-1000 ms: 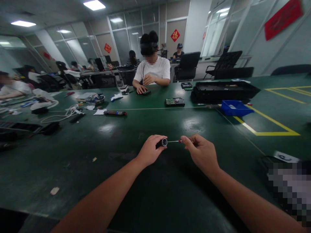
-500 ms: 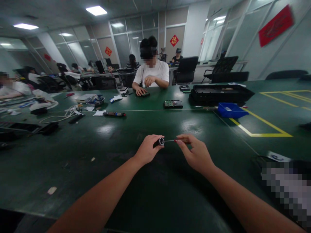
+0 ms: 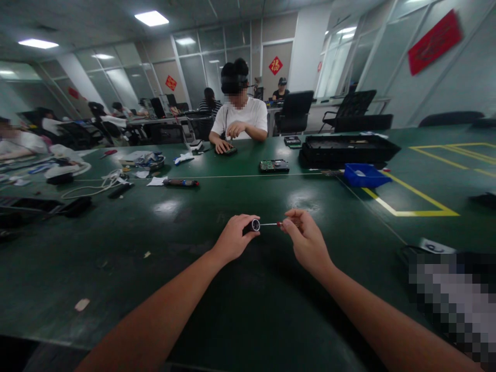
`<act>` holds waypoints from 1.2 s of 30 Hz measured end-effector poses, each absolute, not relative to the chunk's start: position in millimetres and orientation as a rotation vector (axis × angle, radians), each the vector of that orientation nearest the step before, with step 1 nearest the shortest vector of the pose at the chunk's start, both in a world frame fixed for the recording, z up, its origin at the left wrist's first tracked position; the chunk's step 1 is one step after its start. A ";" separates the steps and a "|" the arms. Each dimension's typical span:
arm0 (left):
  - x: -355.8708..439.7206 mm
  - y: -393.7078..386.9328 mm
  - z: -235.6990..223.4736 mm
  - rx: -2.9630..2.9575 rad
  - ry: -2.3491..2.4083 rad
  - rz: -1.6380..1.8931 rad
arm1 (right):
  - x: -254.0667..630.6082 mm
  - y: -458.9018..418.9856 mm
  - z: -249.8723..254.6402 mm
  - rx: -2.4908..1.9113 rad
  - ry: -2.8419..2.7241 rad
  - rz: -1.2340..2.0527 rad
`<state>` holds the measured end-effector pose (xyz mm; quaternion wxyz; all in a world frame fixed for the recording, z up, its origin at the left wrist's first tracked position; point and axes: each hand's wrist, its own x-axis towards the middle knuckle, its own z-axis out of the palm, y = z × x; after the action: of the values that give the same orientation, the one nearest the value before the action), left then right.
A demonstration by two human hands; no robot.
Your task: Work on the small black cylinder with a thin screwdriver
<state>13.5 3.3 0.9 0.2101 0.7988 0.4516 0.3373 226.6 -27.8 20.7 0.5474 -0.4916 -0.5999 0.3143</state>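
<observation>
My left hand [image 3: 234,237] is closed around a small black cylinder [image 3: 254,226] with a silvery ring at its end, which faces me. In my right hand [image 3: 306,237] the fingers pinch the handle of a screwdriver [image 3: 270,224]. Its thin metal shaft points left and reaches the cylinder's right side; whether the tip sits in a screw cannot be made out. Most of the handle, red at the front, is hidden by the fingers. Both hands are held over the green table [image 3: 248,310].
Beyond my hands lie a circuit-board device [image 3: 274,165], a blue tray [image 3: 366,175] and a long black bin [image 3: 349,150]. A pen-shaped tool [image 3: 181,183] and a white cable [image 3: 96,186] are at the left. Across the table a person [image 3: 240,113] works on a small device.
My right fingers have shifted and curled more on the screwdriver handle. The left hand keeps its hold on the cylinder. The view has moved slightly to the right.
</observation>
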 end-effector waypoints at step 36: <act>12.4 8.6 -4.7 2.444 1.224 0.670 | 229.5 -24.6 22.9 -1.291 -1.749 0.378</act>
<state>12.4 8.6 -4.7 0.1630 0.8567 0.4293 0.2348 229.5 -24.6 22.9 0.4506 -0.5223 -0.7076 0.1529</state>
